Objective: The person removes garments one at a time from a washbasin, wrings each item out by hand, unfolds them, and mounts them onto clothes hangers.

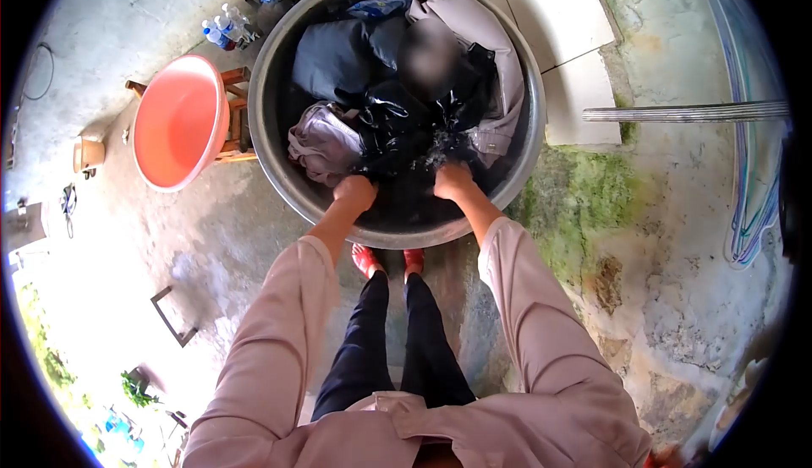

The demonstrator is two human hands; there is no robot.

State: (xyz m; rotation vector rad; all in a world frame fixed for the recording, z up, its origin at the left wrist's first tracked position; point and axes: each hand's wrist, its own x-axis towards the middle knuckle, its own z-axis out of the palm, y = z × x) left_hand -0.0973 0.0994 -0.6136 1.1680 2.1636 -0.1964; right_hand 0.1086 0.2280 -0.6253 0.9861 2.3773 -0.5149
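Observation:
A large metal basin stands in front of me with water and soaked clothes in it. My left hand is closed in a fist on the near side of a wet black garment. My right hand grips the same dark cloth to the right, its fingertips partly hidden by cloth and water. Splashes rise between the hands. Beside the left hand lies a bunched pale mauve garment. A beige-pink garment hangs along the basin's right inner wall, and dark padded cloth bulges up at the far left.
A pink plastic tub leans on a wooden stool to the left. Several bottles stand behind it. Pale slabs and a ribbed metal bar are at right, near mossy floor.

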